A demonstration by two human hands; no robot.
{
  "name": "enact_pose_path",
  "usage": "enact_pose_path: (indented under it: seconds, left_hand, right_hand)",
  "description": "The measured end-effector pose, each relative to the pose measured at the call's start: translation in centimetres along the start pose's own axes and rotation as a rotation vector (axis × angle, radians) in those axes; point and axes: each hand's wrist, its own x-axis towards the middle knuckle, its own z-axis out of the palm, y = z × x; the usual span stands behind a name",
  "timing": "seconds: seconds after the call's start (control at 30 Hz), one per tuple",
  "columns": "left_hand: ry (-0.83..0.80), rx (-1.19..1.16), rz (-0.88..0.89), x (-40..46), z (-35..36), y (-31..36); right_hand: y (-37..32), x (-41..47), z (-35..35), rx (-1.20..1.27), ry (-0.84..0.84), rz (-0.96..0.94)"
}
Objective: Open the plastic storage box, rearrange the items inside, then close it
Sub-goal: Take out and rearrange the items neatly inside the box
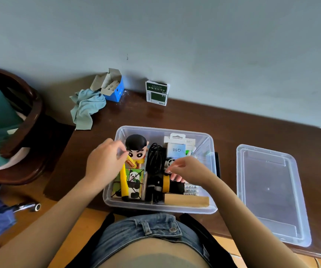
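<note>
The clear plastic storage box (161, 208) stands open on the dark wooden table, and its clear lid (271, 194) lies flat to the right. Inside are a cartoon figure (136, 146) with black hair and yellow legs, a panda-print cube (134, 180), a coiled black cable (155, 161), a white Q88 package (177, 149), a black torch with a yellow ring (166, 183), batteries (191, 190) and a wooden block (186, 200). My left hand (103, 161) pinches the side of the figure's head. My right hand (186, 168) hovers over the torch with its fingers pinched; what it grips is hidden.
At the back by the wall lie a light blue cloth (87, 107), an open blue carton (115, 88) and a green and white packet (156, 92). A dark wooden chair (30, 120) stands left of the table. A metal socket tool (28, 206) lies on the floor.
</note>
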Motion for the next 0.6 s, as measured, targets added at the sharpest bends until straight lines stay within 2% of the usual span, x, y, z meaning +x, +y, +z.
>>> enact_pose_path:
  seconds: [0.13,0.27,0.43,0.6]
  left_hand:
    - [-0.073,0.109,-0.096,-0.9,0.3,-1.3]
    - [-0.135,0.16,-0.063,-1.8,0.7,-1.0]
    - [-0.304,0.319,-0.045,-1.1,0.2,-0.3]
    - [-0.417,0.431,-0.041,0.4,-0.3,0.1]
  right_hand:
    - [-2.9,1.7,1.3,-0.082,0.067,-0.148]
    - [-5.4,3.9,3.6,-0.252,0.135,-0.287]
    - [-7.2,6.5,6.2,-0.545,0.181,-0.358]
    - [-8.4,7.7,7.6,-0.811,0.186,-0.337]
